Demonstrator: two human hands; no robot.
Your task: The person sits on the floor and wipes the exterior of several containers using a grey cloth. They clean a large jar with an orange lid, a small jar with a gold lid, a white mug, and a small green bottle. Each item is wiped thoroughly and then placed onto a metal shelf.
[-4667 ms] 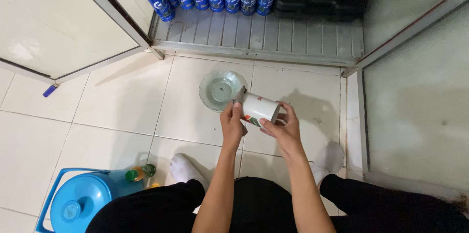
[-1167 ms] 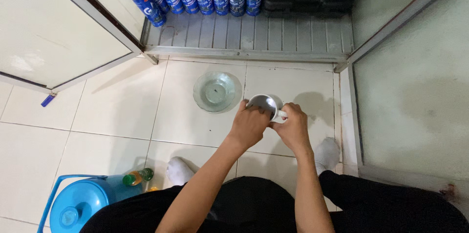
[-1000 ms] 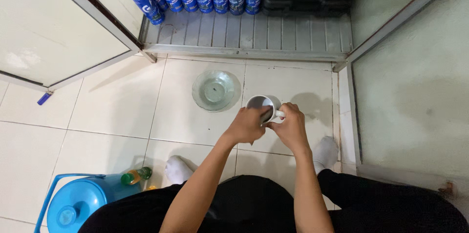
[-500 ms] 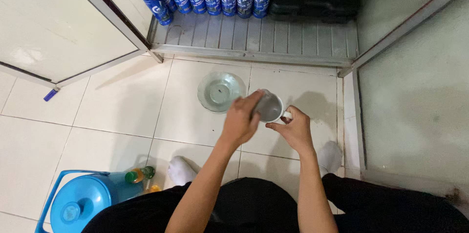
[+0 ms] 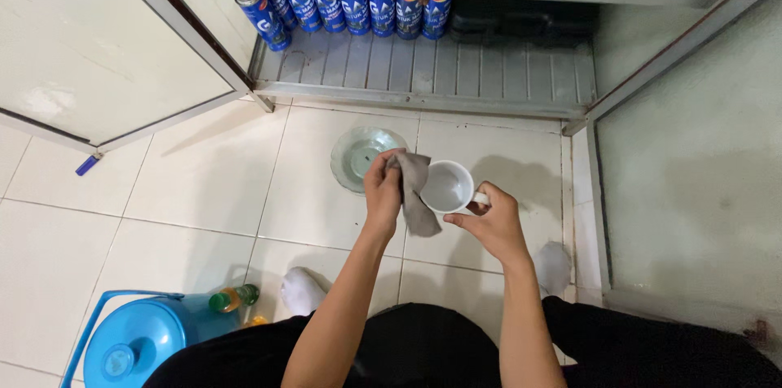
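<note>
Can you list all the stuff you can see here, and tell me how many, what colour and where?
mug: 1, white, in right hand
cloth: 1, grey, in left hand, against mug
dish: 1, clear glass, on floor by cabinet
cans: about 7, blue, bottom shelf of cabinet
water jug: 1, blue, bottom left
bottle: 1, green cap, beside jug
left hand: 1
right hand: 1

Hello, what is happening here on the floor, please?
A person crouches on a tiled floor before an open cabinet. The right hand holds a white mug by its handle, its opening facing up. The left hand presses a grey cloth against the mug's rim. A glass plate lies on the tiles just beyond, and blue cans stand in the cabinet.
</note>
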